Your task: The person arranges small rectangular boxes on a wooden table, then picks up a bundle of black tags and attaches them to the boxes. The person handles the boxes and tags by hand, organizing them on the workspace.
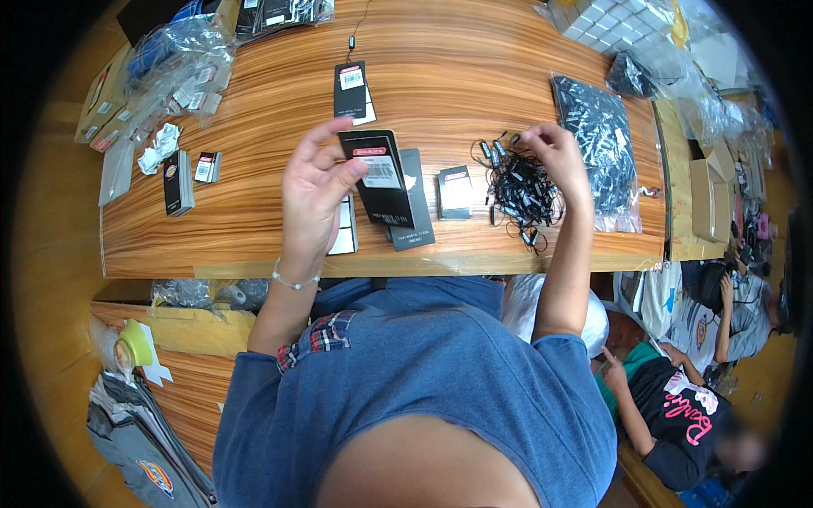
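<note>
My left hand point(315, 186) is closed on a black hang tag point(388, 203) that carries a white barcode sticker, raised above the table. Behind it lies a dark grey tag point(418, 230). With fingertips pinched together, my right hand point(561, 159) is at the top edge of a tangled pile of black tag strings point(518, 186). A dark string end shows at those fingertips. Between the hands sits a stack of small cards point(455, 193) with white labels. Farther back, a black tag with its string attached point(349, 91) lies flat.
A clear bag of black strings point(598, 144) lies right of the pile. Stacked tags point(178, 188), a smaller card stack point(207, 167) and crumpled white paper point(161, 148) are at left. White boxes point(597, 30) stand far right. Another person point(669, 406) sits at right.
</note>
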The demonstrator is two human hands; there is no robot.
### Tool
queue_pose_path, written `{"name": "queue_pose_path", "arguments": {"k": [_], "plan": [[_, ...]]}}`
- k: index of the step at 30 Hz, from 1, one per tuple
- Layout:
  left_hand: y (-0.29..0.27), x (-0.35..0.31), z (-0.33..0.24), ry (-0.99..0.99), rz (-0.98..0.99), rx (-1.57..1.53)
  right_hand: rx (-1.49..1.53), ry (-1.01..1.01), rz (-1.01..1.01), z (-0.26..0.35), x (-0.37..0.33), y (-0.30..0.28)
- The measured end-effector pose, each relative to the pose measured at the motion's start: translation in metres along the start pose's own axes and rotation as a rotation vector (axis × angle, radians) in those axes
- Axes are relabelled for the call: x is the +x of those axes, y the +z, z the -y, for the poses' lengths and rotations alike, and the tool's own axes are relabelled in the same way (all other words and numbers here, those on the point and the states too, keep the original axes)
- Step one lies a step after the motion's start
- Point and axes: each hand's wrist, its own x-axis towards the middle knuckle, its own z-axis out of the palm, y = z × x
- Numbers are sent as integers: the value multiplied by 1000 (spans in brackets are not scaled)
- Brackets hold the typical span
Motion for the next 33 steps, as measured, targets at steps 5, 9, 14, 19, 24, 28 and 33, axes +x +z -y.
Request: {"name": "queue_pose_path", "arguments": {"k": [5, 9, 14, 19, 24, 28, 33], "plan": [[15, 8, 1, -356, 285, -213, 449, 38, -62, 27, -9, -33], [46, 26, 15, -517, 434, -318, 593, 44, -85, 42, -15, -43], [66, 37, 29, -601, 524, -327, 839, 47, -74, 39, -19, -51], [83, 42, 39, -672, 497, -353, 1012, -70, -56, 51, -33, -44], [82, 55, 45, -703, 513, -457, 970, -105, -39, 68, -56, -22], [77, 64, 45, -679, 472, -547, 801, -129, -49, 76, -65, -12], [67, 81, 38, -519, 431, -507, 897, -145, -40, 71, -69, -3]]}}
